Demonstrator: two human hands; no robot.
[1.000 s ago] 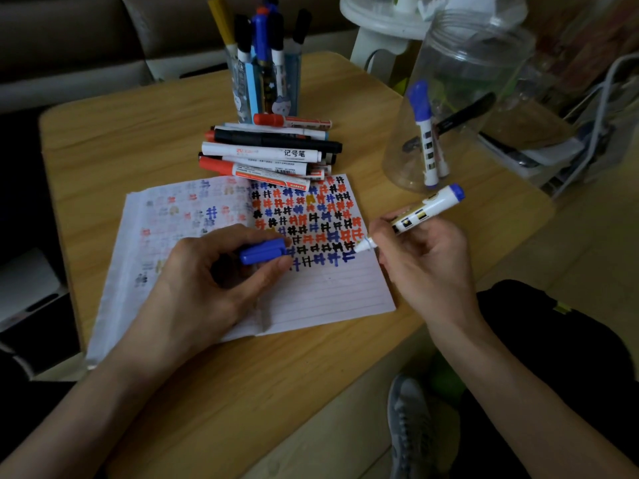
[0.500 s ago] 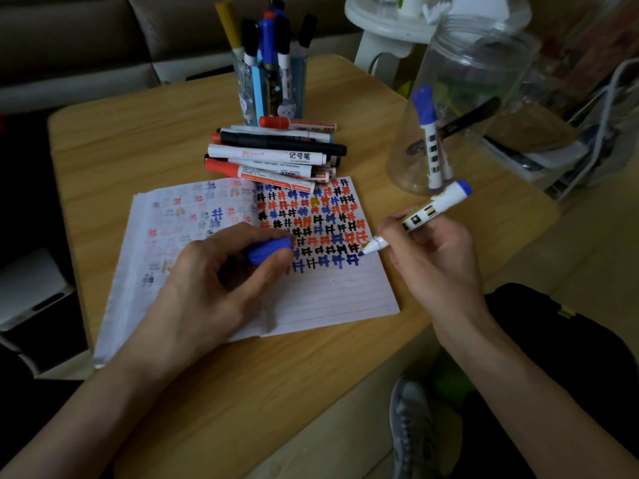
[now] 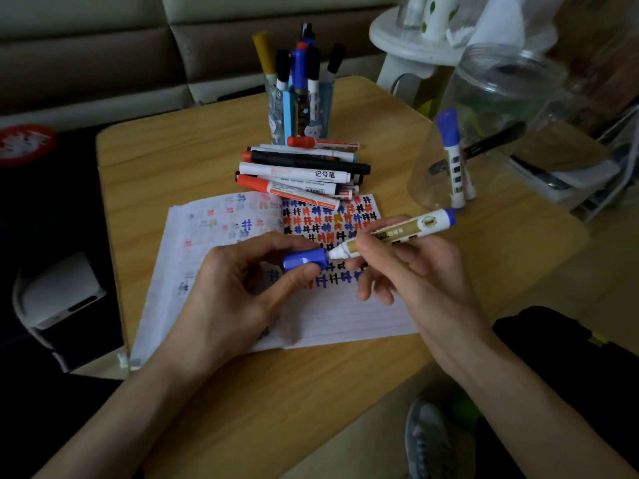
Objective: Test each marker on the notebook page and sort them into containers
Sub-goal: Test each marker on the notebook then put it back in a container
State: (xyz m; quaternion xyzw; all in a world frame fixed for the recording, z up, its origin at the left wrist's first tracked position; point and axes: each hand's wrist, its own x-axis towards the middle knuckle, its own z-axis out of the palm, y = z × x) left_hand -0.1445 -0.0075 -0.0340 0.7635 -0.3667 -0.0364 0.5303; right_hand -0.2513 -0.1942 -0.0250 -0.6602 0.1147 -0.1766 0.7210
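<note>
My left hand (image 3: 238,299) pinches a blue cap (image 3: 304,260) between thumb and fingers above the open notebook (image 3: 339,316). My right hand (image 3: 411,267) grips a white marker (image 3: 397,233) with a blue end, its tip meeting the mouth of the cap. The page is covered with rows of black, red and blue test marks (image 3: 328,229). A pile of markers (image 3: 304,174) lies just beyond the notebook. A blue pen cup (image 3: 301,112) holds several upright markers. A clear jar (image 3: 484,133) at the right holds a blue-capped marker and a black one.
The wooden table (image 3: 166,160) ends near my lap at the front and drops off at the right. A white stand (image 3: 415,46) rises behind the jar. A white box (image 3: 58,292) sits on the floor at left. My shoe (image 3: 428,440) shows below the table.
My right hand has lifted the marker off the page and swung its tip left to the cap. My left hand raised the cap slightly to meet it.
</note>
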